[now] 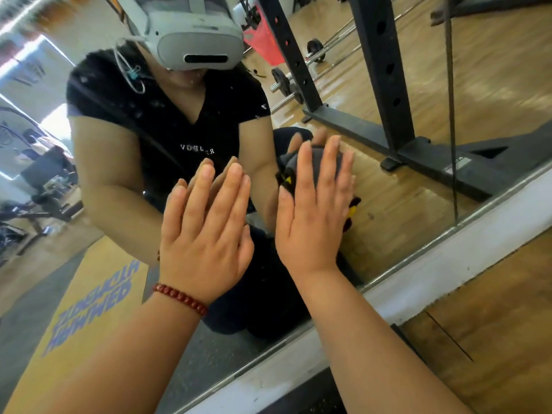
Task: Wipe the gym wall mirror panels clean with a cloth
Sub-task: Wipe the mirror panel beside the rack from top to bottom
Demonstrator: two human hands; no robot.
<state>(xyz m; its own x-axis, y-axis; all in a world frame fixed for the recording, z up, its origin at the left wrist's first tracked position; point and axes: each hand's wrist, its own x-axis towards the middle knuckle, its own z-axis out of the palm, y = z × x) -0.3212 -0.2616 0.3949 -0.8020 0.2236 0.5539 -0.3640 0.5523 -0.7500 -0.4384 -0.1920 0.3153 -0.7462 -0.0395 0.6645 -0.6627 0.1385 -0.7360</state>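
Observation:
The wall mirror panel (403, 204) fills most of the head view, low near the floor. My right hand (313, 219) presses a dark grey cloth (321, 162) with black and yellow edging flat against the glass, fingers straight. My left hand (206, 234), with a red bead bracelet on the wrist, rests flat on the mirror just left of it, fingers straight and together. Most of the cloth is hidden under my right hand. White specks dot the glass in the upper part.
A white ledge (448, 264) runs under the mirror's bottom edge, with wood floor (493, 339) to the right. A vertical seam (451, 115) separates panels on the right. Reflected are a person with a headset, a black rack and barbells.

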